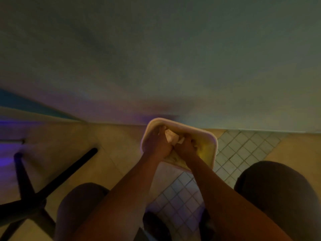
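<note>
A pale rectangular basin (212,141) sits on the floor against the wall, in front of my knees. Both my hands are inside it. My left hand (157,145) and my right hand (186,147) are pressed close together and grip a light-coloured cloth (172,137) that bunches up between them. More of the cloth (173,159) lies in the basin under my wrists. The picture is dim and blurred, so single fingers are hard to make out.
A plain wall (156,58) rises right behind the basin. The floor (243,148) is tiled, with small white tiles at the right. Black legs of a stand or chair (57,178) spread at the left. My knees (276,193) flank my arms.
</note>
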Available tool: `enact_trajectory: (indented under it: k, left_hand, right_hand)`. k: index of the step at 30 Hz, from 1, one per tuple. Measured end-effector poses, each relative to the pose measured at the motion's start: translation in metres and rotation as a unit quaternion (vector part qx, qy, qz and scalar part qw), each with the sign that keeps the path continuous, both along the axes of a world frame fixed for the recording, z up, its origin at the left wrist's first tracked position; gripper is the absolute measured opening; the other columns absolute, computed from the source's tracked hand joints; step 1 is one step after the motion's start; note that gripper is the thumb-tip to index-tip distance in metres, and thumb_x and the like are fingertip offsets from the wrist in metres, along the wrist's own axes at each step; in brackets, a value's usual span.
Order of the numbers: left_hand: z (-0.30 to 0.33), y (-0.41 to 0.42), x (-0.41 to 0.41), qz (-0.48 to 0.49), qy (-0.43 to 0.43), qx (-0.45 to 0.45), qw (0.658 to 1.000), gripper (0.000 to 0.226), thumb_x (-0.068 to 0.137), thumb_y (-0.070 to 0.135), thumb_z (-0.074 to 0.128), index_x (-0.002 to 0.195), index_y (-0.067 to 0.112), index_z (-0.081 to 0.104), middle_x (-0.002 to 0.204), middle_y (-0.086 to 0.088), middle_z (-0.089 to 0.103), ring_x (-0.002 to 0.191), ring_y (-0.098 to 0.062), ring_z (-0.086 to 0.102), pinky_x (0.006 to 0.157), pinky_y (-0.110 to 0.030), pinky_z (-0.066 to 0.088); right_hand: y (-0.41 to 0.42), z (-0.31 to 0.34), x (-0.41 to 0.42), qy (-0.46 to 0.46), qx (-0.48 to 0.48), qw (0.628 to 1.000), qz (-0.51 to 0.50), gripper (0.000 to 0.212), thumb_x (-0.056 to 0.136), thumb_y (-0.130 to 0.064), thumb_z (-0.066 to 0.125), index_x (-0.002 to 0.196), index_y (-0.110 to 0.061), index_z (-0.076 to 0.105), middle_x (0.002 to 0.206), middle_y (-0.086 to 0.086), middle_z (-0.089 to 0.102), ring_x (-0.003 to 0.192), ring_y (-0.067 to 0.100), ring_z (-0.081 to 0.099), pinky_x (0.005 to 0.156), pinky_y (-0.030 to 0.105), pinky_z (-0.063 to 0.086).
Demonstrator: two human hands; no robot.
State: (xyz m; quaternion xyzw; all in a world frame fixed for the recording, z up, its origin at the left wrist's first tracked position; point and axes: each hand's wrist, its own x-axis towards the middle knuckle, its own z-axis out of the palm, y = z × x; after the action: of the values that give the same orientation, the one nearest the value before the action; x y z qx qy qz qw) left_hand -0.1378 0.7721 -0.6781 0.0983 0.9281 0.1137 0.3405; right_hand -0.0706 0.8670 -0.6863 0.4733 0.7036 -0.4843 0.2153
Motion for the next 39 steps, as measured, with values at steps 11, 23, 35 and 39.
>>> enact_trajectory:
  k: [11, 23, 35, 39]
  left_hand:
    - [0.159, -0.019, 0.034, -0.063, -0.009, -0.029, 0.998, 0.077, 0.09, 0.041, 0.063, 0.154, 0.025, 0.022, 0.149, -0.013, 0.035, 0.126, -0.038, 0.048, 0.097, -0.043, 0.046]
    - [0.415, -0.061, 0.102, -0.008, -0.005, 0.069, 0.998, 0.063, 0.089, 0.038, 0.062, 0.146, 0.033, 0.036, 0.153, 0.001, 0.032, 0.126, -0.027, 0.044, 0.094, -0.038, 0.048]
    - [0.597, -0.122, 0.171, 0.129, 0.084, 0.14, 0.978, 0.066, 0.088, 0.038, 0.067, 0.147, 0.029, 0.039, 0.153, 0.0, 0.033, 0.132, -0.027, 0.044, 0.103, -0.04, 0.046]
    - [0.618, -0.146, 0.199, 0.207, 0.117, 0.138, 0.961, 0.064, 0.088, 0.04, 0.067, 0.146, 0.032, 0.041, 0.152, 0.0, 0.034, 0.133, -0.027, 0.044, 0.104, -0.041, 0.045]
  right_hand:
    - [0.013, 0.147, 0.027, -0.014, -0.021, 1.0, 0.011, 0.068, 0.092, -0.027, 0.059, 0.149, -0.004, 0.031, 0.15, 0.021, 0.039, 0.138, 0.034, 0.038, 0.111, 0.038, 0.032]
    - [-0.006, 0.407, 0.089, 0.013, -0.019, 0.99, 0.142, 0.04, 0.096, -0.023, 0.052, 0.135, -0.016, 0.054, 0.134, 0.007, 0.058, 0.117, 0.027, 0.058, 0.081, 0.022, 0.037]
    - [-0.055, 0.598, 0.111, 0.14, -0.018, 0.96, 0.242, 0.036, 0.092, -0.018, 0.061, 0.128, -0.019, 0.056, 0.125, 0.007, 0.061, 0.11, 0.02, 0.058, 0.086, 0.029, 0.043]
    - [-0.078, 0.622, 0.112, 0.165, -0.02, 0.933, 0.321, 0.036, 0.092, -0.022, 0.06, 0.128, -0.022, 0.056, 0.129, 0.004, 0.058, 0.116, 0.019, 0.055, 0.087, 0.025, 0.039]
